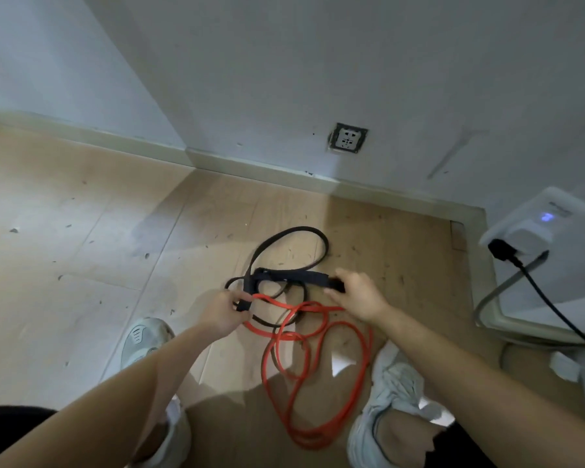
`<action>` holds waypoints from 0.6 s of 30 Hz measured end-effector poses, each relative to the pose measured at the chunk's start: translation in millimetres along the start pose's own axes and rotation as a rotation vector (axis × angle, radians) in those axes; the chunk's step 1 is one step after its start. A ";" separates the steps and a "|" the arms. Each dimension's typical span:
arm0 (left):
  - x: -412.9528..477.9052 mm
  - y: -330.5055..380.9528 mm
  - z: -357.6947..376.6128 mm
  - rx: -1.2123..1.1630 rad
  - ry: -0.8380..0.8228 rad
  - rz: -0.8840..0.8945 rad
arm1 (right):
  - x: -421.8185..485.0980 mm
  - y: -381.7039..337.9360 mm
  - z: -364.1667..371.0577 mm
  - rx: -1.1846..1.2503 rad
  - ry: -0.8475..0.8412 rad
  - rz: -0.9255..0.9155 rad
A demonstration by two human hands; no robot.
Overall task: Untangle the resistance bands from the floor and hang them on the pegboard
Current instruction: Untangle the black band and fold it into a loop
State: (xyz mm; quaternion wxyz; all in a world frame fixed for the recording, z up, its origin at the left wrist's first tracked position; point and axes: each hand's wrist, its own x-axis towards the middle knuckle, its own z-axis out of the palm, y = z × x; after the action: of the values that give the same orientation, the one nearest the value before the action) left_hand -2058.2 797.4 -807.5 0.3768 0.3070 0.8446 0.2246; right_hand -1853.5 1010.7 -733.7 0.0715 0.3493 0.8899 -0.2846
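On the wooden floor, near the skirting edge below a wall socket, the bands lie tangled between the person's shoes. The left hand pinches one end of the wide dark band with curled fingers, right where the red band crosses it. The right hand grips the same band's other end, lifting it taut between the hands. A thin black band loops behind toward the wall. The red band's coils trail back on the floor toward the person. At the floor's right edge, a black cable is plugged into a white appliance.
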 end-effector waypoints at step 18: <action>-43.8 123.5 -207.3 0.009 0.501 0.352 | -19.3 -142.0 -232.6 0.364 0.502 -0.288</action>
State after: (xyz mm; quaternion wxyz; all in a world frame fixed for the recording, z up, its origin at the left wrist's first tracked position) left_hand -2152.6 824.4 -582.7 0.1109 0.3853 0.8461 0.3513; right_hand -1916.5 1044.6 -470.1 -0.2541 0.2863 0.8545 -0.3513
